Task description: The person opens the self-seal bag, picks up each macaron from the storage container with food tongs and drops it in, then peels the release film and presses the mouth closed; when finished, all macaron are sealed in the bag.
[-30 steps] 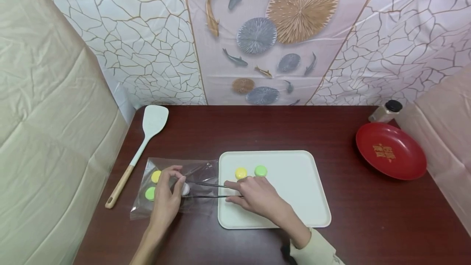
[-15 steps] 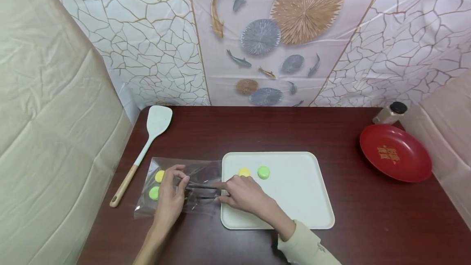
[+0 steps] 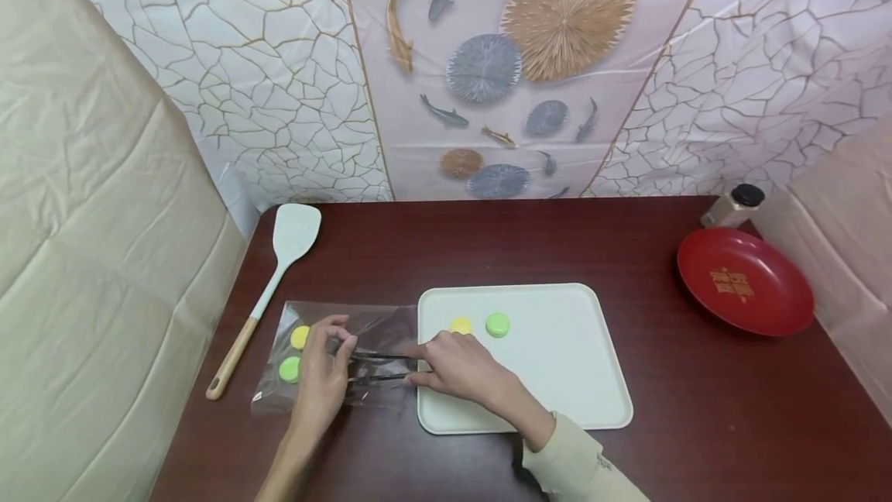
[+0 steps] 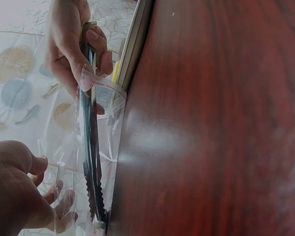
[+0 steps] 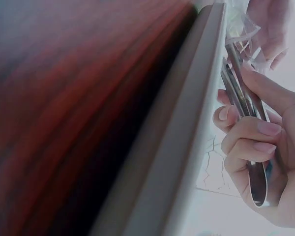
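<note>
My left hand (image 3: 322,366) pinches the upper film of a clear plastic bag (image 3: 272,393) lying left of the tray. Inside the bag, a yellow macaron-like disc (image 3: 300,337) and a green one (image 3: 289,369) show beside that hand. My right hand (image 3: 456,366) grips metal tongs (image 3: 379,356) over the tray's left edge. In the left wrist view, the serrated ends of the tongs (image 4: 94,187) reach inside the bag, close to a small whitish thing (image 4: 99,224). My right fingers (image 5: 250,135) wrap the tongs' handle in the right wrist view.
The cream tray (image 3: 557,378) carries a green disc (image 3: 498,324) and a yellow disc (image 3: 461,324) partly behind my right hand. A white spatula (image 3: 275,285) with a wooden handle lies at the left. A red plate (image 3: 766,293) and a black-lidded jar (image 3: 732,208) are at the back right.
My right hand has moved left, sliding the tongs deeper into the bag. The whitish piece seen beside my left hand earlier is now hidden in the head view. The left hand holds its place.
</note>
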A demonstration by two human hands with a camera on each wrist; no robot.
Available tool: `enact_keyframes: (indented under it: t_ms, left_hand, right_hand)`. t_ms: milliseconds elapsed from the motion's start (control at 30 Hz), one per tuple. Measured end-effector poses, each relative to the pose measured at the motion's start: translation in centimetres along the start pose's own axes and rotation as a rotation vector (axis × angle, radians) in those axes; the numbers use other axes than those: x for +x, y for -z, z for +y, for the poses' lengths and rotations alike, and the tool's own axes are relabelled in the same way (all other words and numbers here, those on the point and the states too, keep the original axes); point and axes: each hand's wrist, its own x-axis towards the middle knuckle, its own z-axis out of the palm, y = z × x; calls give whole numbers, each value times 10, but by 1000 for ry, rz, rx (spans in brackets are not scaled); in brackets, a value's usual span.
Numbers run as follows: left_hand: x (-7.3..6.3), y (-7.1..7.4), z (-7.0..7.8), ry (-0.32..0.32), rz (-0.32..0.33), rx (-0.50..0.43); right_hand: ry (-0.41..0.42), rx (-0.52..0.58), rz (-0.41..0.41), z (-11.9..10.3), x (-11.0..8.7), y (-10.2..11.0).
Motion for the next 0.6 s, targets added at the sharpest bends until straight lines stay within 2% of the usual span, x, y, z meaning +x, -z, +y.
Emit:
enact_keyframes:
  t_ms: [67, 233, 367, 400, 600]
  left_hand:
    - [0, 0, 1, 18, -11, 4]
    - [-2, 0, -1, 19, -8, 7]
    - [-1, 0, -2, 11, 2, -8]
    - [-1, -1, -2, 13, 2, -11]
    - [0, 0, 0, 41, -13, -22]
  right_hand:
    - [8, 5, 9, 10, -2, -7]
    - [-17, 42, 22, 23, -17, -1]
    - [-76, 54, 37, 22, -40, 27]
    - [-111, 67, 35, 16, -47, 42]
    - [-211, 25, 106, 33, -87, 70]
